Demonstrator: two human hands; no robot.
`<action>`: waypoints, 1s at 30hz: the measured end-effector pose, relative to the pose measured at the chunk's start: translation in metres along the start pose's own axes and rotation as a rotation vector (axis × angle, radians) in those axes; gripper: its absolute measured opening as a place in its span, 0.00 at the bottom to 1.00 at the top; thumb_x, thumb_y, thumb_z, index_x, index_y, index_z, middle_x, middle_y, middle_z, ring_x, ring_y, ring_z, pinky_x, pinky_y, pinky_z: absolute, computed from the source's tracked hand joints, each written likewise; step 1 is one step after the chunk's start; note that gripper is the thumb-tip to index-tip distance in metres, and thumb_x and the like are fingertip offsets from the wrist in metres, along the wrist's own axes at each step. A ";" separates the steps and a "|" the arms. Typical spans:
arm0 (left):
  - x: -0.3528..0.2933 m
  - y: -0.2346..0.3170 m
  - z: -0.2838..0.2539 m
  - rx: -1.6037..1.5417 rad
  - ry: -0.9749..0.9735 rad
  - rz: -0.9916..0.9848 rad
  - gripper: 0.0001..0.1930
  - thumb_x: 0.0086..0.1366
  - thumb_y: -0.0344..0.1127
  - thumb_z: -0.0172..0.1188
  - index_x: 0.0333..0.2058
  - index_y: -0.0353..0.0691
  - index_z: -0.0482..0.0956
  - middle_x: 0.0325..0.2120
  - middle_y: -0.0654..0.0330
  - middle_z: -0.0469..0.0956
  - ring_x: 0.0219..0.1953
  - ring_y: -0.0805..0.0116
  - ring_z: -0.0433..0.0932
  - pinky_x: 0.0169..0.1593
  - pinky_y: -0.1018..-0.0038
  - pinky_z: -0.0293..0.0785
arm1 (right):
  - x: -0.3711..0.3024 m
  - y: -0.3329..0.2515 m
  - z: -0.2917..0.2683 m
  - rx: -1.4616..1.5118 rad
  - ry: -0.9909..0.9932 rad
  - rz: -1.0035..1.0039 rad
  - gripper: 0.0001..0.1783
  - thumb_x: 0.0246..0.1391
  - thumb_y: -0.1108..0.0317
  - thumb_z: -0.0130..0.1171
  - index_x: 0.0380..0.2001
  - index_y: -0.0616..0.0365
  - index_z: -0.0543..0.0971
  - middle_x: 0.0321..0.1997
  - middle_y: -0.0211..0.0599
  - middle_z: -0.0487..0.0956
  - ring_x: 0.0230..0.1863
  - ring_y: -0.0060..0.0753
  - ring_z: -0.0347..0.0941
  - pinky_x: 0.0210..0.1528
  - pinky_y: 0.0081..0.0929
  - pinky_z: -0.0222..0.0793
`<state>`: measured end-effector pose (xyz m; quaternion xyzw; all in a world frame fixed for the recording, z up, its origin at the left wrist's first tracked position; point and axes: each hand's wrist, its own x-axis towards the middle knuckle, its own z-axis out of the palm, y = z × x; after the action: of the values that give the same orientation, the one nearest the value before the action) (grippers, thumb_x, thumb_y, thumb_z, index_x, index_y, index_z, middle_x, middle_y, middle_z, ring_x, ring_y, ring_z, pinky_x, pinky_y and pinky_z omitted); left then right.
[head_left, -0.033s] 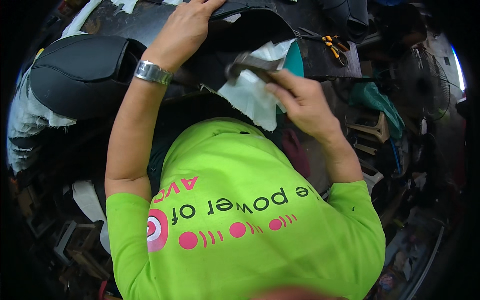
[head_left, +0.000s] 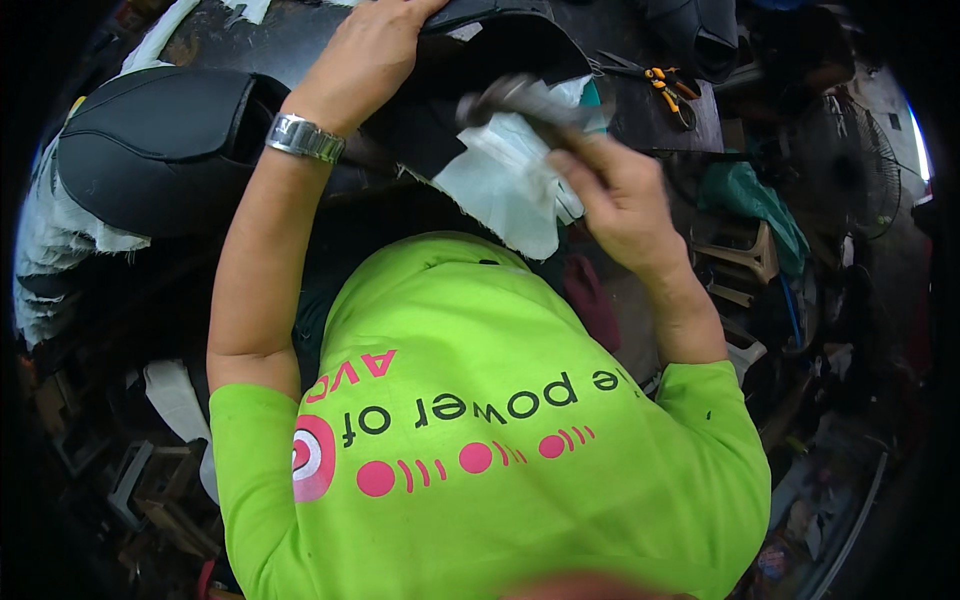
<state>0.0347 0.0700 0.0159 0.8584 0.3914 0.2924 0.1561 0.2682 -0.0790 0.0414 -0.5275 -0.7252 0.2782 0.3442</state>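
My right hand [head_left: 632, 200] is closed around a hammer [head_left: 525, 100], smeared by motion, its head just over a black shoe upper [head_left: 500, 55] lying before me. A frayed white lining cloth [head_left: 505, 185] hangs from the upper's near edge, below the hammer. At the top, my left hand [head_left: 378, 45] grips the upper's left part; its fingertips are cut off by the picture's edge. Left of that wrist sits another black shoe upper [head_left: 155, 130], rounded, with white cloth [head_left: 60, 225] hanging from its underside.
Scissors with orange and black handles [head_left: 668, 88] lie on the dark worktop [head_left: 255, 45] to the right. Another black shoe piece [head_left: 695, 40] is behind them. Further right are a green bag [head_left: 745, 205], a beige plastic stool [head_left: 745, 250] and a fan [head_left: 865, 165].
My right hand and the hammer have shifted slightly right, and the hammer's head sits higher. The white cloth has flexed a little. My left hand stays nearly where it was.
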 end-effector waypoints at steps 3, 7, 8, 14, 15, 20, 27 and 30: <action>0.004 0.000 0.000 0.002 -0.061 -0.034 0.26 0.63 0.19 0.45 0.61 0.36 0.73 0.45 0.43 0.76 0.49 0.42 0.76 0.55 0.58 0.72 | 0.004 0.015 -0.005 0.039 0.111 -0.059 0.18 0.64 0.63 0.61 0.56 0.53 0.79 0.39 0.52 0.84 0.39 0.55 0.82 0.44 0.38 0.78; 0.010 0.001 -0.003 -0.032 -0.052 -0.043 0.26 0.62 0.21 0.49 0.61 0.35 0.72 0.47 0.40 0.77 0.51 0.41 0.77 0.57 0.58 0.73 | 0.023 0.032 -0.007 -0.266 -0.188 0.004 0.19 0.66 0.58 0.57 0.57 0.52 0.77 0.35 0.56 0.83 0.39 0.61 0.81 0.42 0.48 0.77; 0.012 0.000 -0.006 -0.038 -0.034 -0.030 0.28 0.61 0.22 0.51 0.62 0.34 0.71 0.49 0.39 0.77 0.53 0.42 0.77 0.58 0.60 0.73 | 0.027 0.033 -0.006 -0.311 -0.218 -0.002 0.20 0.66 0.57 0.57 0.58 0.51 0.77 0.34 0.55 0.83 0.38 0.61 0.80 0.42 0.48 0.77; 0.014 -0.015 -0.022 -0.211 -0.125 -0.276 0.32 0.61 0.33 0.59 0.64 0.32 0.69 0.50 0.36 0.80 0.52 0.46 0.81 0.57 0.63 0.75 | 0.065 0.028 0.016 -0.422 -0.176 -0.101 0.24 0.67 0.54 0.54 0.65 0.41 0.72 0.32 0.53 0.84 0.37 0.63 0.81 0.44 0.54 0.76; 0.013 -0.016 -0.021 -0.204 -0.109 -0.259 0.32 0.61 0.33 0.59 0.64 0.32 0.69 0.51 0.36 0.80 0.52 0.47 0.81 0.58 0.63 0.75 | 0.070 0.027 0.020 -0.454 -0.210 -0.017 0.24 0.67 0.53 0.54 0.65 0.41 0.72 0.33 0.53 0.84 0.37 0.63 0.81 0.44 0.54 0.76; 0.014 -0.020 -0.012 -0.389 -0.068 -0.170 0.27 0.65 0.34 0.57 0.62 0.34 0.73 0.52 0.44 0.81 0.52 0.59 0.80 0.58 0.69 0.74 | 0.084 0.017 0.022 -0.426 -0.160 0.005 0.25 0.66 0.56 0.59 0.64 0.46 0.75 0.38 0.52 0.85 0.41 0.52 0.83 0.46 0.41 0.77; 0.003 -0.041 -0.020 -0.314 -0.114 -0.103 0.26 0.71 0.53 0.62 0.60 0.46 0.79 0.53 0.52 0.81 0.57 0.59 0.80 0.57 0.65 0.76 | 0.059 0.005 0.003 0.003 0.079 -0.106 0.24 0.64 0.66 0.64 0.62 0.56 0.77 0.49 0.49 0.85 0.47 0.33 0.84 0.53 0.27 0.75; 0.003 -0.051 -0.011 -0.147 -0.175 -0.181 0.27 0.74 0.57 0.55 0.62 0.45 0.77 0.55 0.52 0.81 0.56 0.58 0.80 0.60 0.67 0.74 | 0.054 0.004 0.017 -0.299 -0.067 -0.076 0.22 0.65 0.62 0.60 0.61 0.47 0.77 0.38 0.52 0.84 0.38 0.57 0.82 0.44 0.43 0.77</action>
<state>0.0002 0.1057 0.0001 0.8281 0.4295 0.2291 0.2779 0.2461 -0.0266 0.0395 -0.5356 -0.7889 0.1716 0.2477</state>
